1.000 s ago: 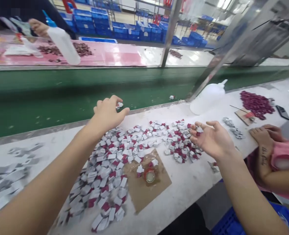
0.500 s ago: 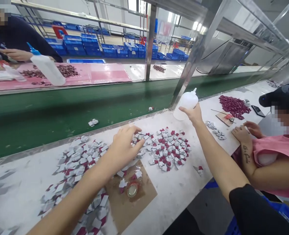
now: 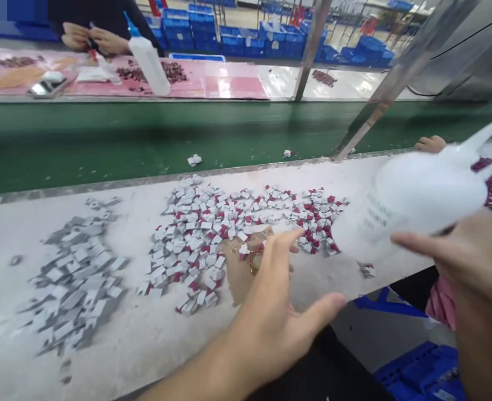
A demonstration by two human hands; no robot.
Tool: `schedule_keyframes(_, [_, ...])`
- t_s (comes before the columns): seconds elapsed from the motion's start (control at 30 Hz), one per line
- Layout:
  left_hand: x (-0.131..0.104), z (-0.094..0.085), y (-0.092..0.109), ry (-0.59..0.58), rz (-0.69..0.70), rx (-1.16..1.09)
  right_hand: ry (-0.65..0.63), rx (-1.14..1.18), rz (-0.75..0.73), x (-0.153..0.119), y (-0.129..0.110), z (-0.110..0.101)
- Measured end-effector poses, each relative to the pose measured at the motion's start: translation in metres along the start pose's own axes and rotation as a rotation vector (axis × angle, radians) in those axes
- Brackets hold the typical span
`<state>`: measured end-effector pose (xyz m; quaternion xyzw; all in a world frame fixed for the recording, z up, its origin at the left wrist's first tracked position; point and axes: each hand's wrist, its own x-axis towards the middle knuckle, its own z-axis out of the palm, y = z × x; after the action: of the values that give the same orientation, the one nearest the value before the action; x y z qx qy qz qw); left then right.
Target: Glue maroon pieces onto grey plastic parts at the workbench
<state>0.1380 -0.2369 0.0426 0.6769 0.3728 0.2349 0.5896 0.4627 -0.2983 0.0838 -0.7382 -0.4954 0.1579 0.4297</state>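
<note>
My right hand grips a white plastic squeeze bottle with a pointed nozzle, held tilted above the right part of the table. My left hand is empty, thumb and fingers apart, over the near side of a brown board. A small round dish with a reddish rim on that board is partly hidden behind my left fingers. Beyond and left of the hand lie many small grey-white and dark red pieces. A separate heap of grey pieces is farther left.
A green conveyor belt runs behind the white table. Across it, a person's hands work near a white bottle with a blue tip. A slanted metal post stands at the table's back edge. Blue crates are below right.
My right hand has lifted the bottle off the table and brought it closer, tilting it. My left hand has moved from the pieces toward me and right. The view has turned left and down.
</note>
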Motion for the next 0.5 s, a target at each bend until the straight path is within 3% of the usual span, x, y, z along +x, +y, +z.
schedule_keyframes(0.13, [-0.030,0.033,-0.027,-0.073,-0.141,-0.308,-0.420,0.123,0.158,-0.068,-0.011,0.028])
schedule_keyframes(0.23, [-0.045,0.042,-0.044,-0.136,-0.129,-0.448,-0.650,0.122,0.318,-0.094,-0.017,0.047])
schedule_keyframes(0.33, [-0.055,0.045,-0.055,-0.168,-0.141,-0.482,-0.784,0.079,0.425,-0.096,-0.026,0.057])
schedule_keyframes(0.5, [-0.060,0.053,-0.064,-0.156,-0.219,-0.588,-0.915,-0.047,0.405,-0.073,-0.039,0.068])
